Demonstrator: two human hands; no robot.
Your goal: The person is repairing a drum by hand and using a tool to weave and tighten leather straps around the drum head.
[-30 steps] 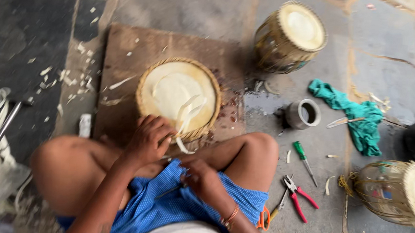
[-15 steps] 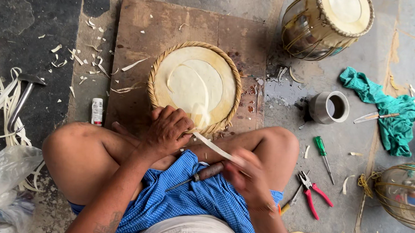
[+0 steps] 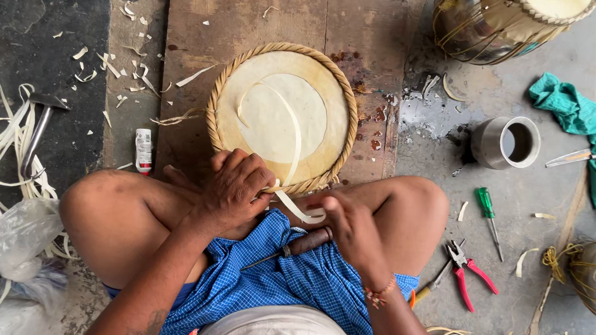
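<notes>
A wooden board (image 3: 251, 22) lies on the floor ahead of both hands, scattered with pale shavings. On it sits a round drum head (image 3: 280, 115) with a braided cane rim, its near edge directly under the left hand (image 3: 236, 188). The left hand is clenched over that rim, fingers curled down on the braid. A pale strip (image 3: 295, 205) runs from the skin surface, passes beside the left hand and ends at the right hand (image 3: 353, 225), which pinches its free end between thumb and fingers. Just below the right hand, on the blue checked cloth of the lap, lies a tool with a brown handle (image 3: 307, 243); whether the right hand touches it cannot be told from this angle. Right of the right hand, well apart, stand a grey cup (image 3: 507, 141), then red-handled pliers (image 3: 466, 268) and a green screwdriver (image 3: 489, 211). Left of the left hand lies a small white tube (image 3: 143, 149).
</notes>
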